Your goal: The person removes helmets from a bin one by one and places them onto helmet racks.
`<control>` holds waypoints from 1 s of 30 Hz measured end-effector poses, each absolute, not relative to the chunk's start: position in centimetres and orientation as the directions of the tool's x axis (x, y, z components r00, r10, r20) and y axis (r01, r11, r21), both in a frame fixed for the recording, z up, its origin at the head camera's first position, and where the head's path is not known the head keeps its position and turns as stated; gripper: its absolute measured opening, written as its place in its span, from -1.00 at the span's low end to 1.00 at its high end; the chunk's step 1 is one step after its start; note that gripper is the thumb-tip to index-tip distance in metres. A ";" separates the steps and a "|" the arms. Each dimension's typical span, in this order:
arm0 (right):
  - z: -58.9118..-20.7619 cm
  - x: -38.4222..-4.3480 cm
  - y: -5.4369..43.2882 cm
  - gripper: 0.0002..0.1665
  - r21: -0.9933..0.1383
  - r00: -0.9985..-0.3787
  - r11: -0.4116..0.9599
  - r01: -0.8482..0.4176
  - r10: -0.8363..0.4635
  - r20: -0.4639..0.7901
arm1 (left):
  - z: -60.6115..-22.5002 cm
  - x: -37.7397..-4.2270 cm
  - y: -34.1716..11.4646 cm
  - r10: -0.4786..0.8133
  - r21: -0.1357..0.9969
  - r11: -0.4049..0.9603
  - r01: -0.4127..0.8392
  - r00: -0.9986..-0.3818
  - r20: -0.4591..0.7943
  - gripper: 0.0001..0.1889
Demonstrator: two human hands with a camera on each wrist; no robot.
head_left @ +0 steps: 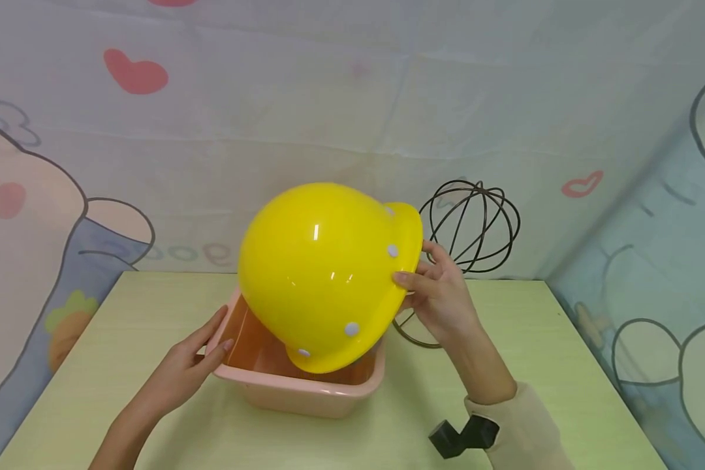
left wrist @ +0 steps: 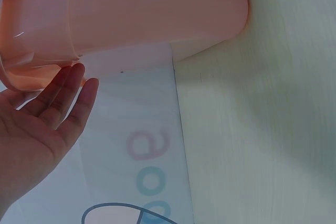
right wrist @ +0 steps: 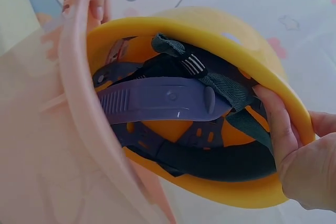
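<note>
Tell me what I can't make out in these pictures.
Much of the inside of the pink basin: head view, covered by the yellow helmet.
Middle of the wire stand: head view, behind the right hand.
Part of the basin: left wrist view, cut off by the top edge.
Red-and-white marking inside the helmet: right wrist view, too small and blurred.

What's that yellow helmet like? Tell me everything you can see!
The yellow helmet looks like shiny hard plastic: a smooth dome, pale dots near the brim, and dark straps and a greyish band inside. It's tilted sideways over or partly in the pink basin; whether they touch is unclear. The right hand grips its brim.
</note>
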State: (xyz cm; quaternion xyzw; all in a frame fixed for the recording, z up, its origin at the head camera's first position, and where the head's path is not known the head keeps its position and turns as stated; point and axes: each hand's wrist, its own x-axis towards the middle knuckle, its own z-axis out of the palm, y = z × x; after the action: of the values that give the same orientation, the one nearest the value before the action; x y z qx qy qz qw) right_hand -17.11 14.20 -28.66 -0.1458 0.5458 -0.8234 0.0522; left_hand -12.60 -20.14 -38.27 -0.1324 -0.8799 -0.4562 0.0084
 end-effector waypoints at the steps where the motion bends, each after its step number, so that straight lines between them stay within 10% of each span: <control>1: -28.5 -17.1 14.2 -0.47 -0.911 -0.952 -0.406 -0.075 -0.242 0.186 | -38.3 -12.6 -20.2 0.223 0.797 0.554 0.241 -0.965 0.136 -0.37; 30: -26.2 -18.4 16.9 -0.55 -0.769 -0.955 -0.612 -0.185 -0.071 0.287 | -38.3 -12.6 -20.0 0.226 0.804 0.546 0.234 -0.966 0.128 -0.38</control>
State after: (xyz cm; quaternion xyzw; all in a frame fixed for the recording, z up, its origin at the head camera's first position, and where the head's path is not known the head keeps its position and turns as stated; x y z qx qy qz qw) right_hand -18.38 16.90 -26.25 -0.1461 0.4395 -0.8857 -0.0322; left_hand -12.58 -20.02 -38.31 -0.1309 -0.8793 -0.4579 0.0045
